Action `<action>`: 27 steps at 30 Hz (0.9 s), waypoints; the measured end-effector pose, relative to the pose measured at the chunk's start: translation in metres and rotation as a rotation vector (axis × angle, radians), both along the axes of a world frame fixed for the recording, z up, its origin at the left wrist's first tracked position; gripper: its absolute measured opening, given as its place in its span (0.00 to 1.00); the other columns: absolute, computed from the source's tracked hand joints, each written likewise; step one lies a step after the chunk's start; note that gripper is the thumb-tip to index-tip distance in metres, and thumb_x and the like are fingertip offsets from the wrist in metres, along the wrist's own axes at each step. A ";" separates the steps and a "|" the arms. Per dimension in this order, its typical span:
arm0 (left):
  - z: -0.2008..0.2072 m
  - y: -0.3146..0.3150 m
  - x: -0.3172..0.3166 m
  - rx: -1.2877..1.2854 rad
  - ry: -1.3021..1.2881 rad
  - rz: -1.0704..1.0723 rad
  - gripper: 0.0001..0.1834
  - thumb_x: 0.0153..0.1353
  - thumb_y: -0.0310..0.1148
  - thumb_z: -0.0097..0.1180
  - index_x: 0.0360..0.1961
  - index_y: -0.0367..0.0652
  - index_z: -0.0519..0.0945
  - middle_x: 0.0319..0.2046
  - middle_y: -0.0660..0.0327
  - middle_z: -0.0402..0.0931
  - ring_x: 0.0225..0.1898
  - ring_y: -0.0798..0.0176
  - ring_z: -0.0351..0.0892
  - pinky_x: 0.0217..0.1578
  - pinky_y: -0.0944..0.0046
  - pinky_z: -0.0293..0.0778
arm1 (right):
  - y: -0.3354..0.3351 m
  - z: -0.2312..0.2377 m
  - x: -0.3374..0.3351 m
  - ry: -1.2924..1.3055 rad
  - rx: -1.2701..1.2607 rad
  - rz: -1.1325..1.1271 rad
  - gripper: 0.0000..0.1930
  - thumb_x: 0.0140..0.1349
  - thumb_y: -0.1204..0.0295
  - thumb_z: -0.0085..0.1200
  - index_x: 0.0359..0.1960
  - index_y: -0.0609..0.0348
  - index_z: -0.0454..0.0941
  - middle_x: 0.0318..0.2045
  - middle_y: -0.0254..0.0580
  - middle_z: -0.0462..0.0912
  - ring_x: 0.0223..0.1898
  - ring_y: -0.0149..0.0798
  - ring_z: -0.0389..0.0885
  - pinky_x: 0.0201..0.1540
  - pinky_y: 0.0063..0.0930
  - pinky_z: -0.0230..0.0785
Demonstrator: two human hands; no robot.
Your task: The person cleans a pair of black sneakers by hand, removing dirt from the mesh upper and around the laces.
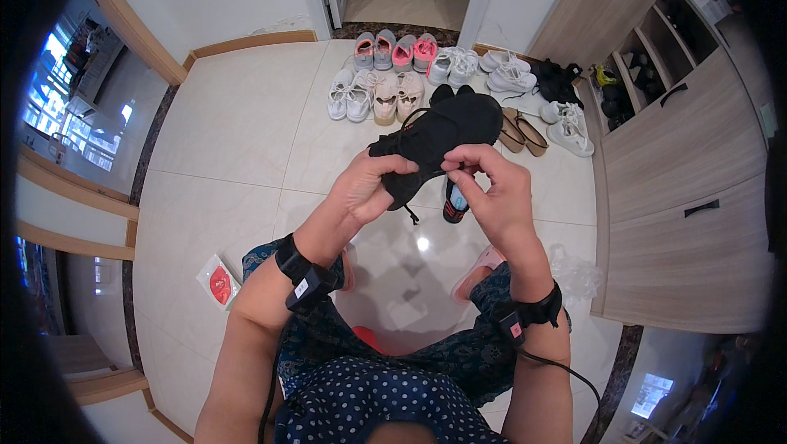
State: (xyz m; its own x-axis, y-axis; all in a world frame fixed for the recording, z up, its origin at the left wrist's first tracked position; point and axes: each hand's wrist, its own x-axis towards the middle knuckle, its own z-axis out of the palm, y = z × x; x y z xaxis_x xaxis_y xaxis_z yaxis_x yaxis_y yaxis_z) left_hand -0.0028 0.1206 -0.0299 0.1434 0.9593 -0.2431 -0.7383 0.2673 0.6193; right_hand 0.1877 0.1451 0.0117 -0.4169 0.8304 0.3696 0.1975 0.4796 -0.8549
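A black lace-up shoe is held up in front of me, tilted, with its toe pointing to the upper right. My left hand grips it around the heel end, thumb on the near side. At the shoe's right edge my right hand pinches with thumb and fingertips, apparently on a thin black shoelace. Another lace end hangs loose below the shoe, and a lace loop shows at its upper left. Behind my right hand, a dark shoe with a light blue insole stands on the floor, partly hidden.
Several shoes stand in rows ahead: grey-pink sneakers, white sneakers, beige shoes and brown flats. A wooden shoe cabinet lines the right, one door open. A red-and-white packet and a clear plastic bag lie on the tiles.
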 end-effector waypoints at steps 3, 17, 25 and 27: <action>0.001 0.000 0.001 -0.023 0.016 0.002 0.21 0.48 0.15 0.51 0.46 0.28 0.71 0.40 0.53 0.76 0.39 0.60 0.78 0.44 0.64 0.76 | -0.001 0.003 0.001 -0.016 0.011 0.008 0.12 0.52 0.85 0.55 0.39 0.60 0.78 0.30 0.39 0.81 0.32 0.32 0.80 0.36 0.22 0.71; 0.006 -0.002 0.000 -0.031 -0.013 -0.033 0.17 0.45 0.14 0.49 0.41 0.29 0.73 0.35 0.55 0.75 0.34 0.63 0.77 0.39 0.67 0.75 | 0.001 0.006 0.004 -0.053 -0.075 0.084 0.11 0.54 0.83 0.55 0.40 0.59 0.77 0.25 0.36 0.79 0.29 0.27 0.78 0.30 0.20 0.68; 0.008 -0.002 0.004 -0.030 0.076 -0.017 0.17 0.45 0.15 0.50 0.40 0.30 0.74 0.34 0.56 0.76 0.34 0.63 0.78 0.37 0.66 0.76 | 0.000 0.009 0.006 -0.124 -0.185 0.163 0.12 0.55 0.84 0.52 0.41 0.59 0.75 0.28 0.40 0.77 0.33 0.33 0.81 0.35 0.24 0.70; 0.005 -0.002 0.003 -0.027 0.090 -0.020 0.17 0.45 0.15 0.50 0.40 0.31 0.74 0.34 0.56 0.76 0.33 0.62 0.78 0.37 0.65 0.76 | 0.000 0.006 0.004 -0.130 -0.172 0.164 0.12 0.55 0.84 0.53 0.41 0.58 0.75 0.28 0.41 0.77 0.33 0.34 0.81 0.35 0.25 0.70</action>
State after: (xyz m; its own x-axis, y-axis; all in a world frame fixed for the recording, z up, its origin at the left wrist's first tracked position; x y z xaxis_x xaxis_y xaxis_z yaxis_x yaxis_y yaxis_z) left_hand 0.0000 0.1188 -0.0244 0.1385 0.9496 -0.2812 -0.6742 0.2984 0.6756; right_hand 0.1913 0.1447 0.0175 -0.5856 0.7940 0.1631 0.2431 0.3639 -0.8991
